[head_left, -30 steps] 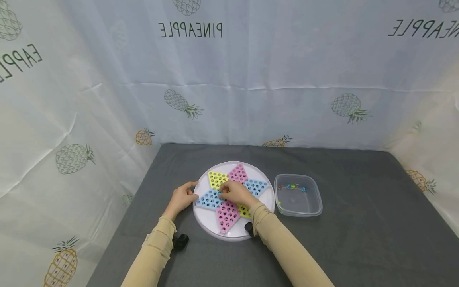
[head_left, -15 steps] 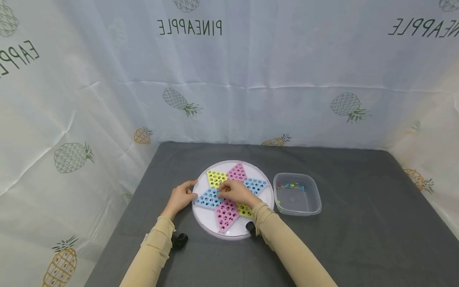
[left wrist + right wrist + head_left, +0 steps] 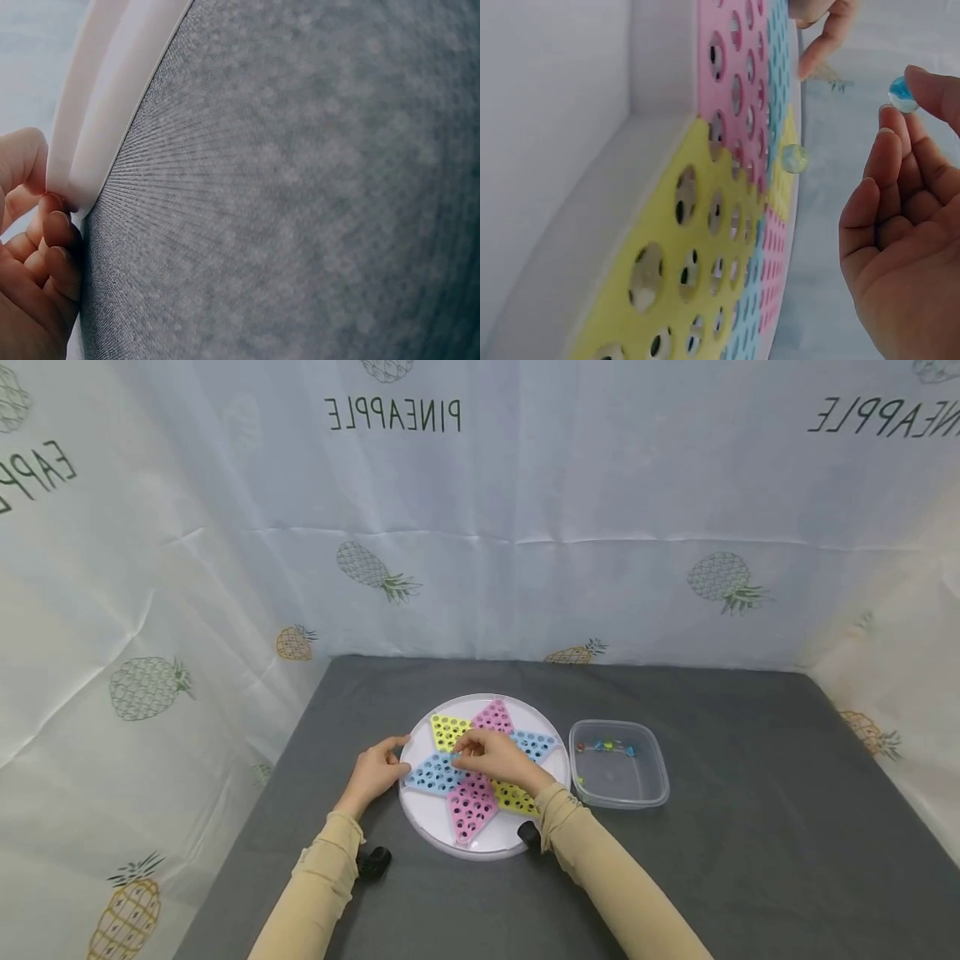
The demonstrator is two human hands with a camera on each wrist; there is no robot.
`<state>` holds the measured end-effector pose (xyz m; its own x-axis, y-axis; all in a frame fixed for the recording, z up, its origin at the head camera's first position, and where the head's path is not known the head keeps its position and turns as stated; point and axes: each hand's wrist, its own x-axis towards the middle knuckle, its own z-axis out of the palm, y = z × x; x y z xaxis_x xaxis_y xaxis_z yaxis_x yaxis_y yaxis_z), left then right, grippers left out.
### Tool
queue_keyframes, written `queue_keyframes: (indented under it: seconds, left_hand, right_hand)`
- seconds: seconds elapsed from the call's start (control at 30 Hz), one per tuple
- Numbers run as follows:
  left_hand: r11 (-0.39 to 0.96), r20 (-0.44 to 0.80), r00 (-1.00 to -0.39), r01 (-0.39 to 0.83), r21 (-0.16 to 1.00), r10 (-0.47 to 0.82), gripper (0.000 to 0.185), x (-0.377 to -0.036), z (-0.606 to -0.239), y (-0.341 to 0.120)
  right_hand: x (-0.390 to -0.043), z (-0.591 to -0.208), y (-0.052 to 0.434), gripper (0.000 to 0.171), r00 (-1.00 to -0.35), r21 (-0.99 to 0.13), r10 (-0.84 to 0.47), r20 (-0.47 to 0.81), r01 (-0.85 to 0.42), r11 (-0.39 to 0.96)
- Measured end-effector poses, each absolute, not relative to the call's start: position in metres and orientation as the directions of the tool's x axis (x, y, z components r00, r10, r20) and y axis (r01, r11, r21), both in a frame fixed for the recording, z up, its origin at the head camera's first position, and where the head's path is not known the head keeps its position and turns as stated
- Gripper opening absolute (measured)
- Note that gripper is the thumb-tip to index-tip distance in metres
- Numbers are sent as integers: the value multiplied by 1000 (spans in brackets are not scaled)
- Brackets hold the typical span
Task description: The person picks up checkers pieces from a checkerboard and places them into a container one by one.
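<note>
A round white Chinese checkers board [image 3: 429, 817] has a star of pink, yellow and blue triangles full of holes. My left hand [image 3: 372, 774] holds its left rim; in the left wrist view the fingers [image 3: 60, 240] curl against the white edge. Above the board's middle, my right hand [image 3: 497, 757] pinches a clear marble with blue inside [image 3: 902, 96] between thumb and fingertips, apart from the board. A pale yellow-green marble [image 3: 794, 158] sits on the board in the right wrist view.
A clear plastic box [image 3: 621, 787] holding several coloured marbles [image 3: 609, 747] stands just right of the board. Both lie on a dark grey tablecloth [image 3: 757, 818]. A pineapple-print curtain [image 3: 525, 593] hangs behind. Black wrist devices [image 3: 374, 862] show by the sleeves.
My right wrist and forearm have shifted slightly to the right, uncovering more of the lower yellow triangle. The left hand stays on the rim. The whole view has drifted slightly.
</note>
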<state>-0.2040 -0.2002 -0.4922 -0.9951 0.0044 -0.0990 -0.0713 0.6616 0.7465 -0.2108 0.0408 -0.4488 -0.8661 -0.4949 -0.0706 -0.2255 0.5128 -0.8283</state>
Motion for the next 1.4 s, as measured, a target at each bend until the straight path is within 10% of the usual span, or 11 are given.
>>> queue_keyframes:
  seconds: [1.4]
  left_hand:
    - [668,-108,-994,-82,740,-3,54,-204,-493,-199]
  right_hand:
    - [-177,-425,115,20,-924,-837,-338,177,-322,443]
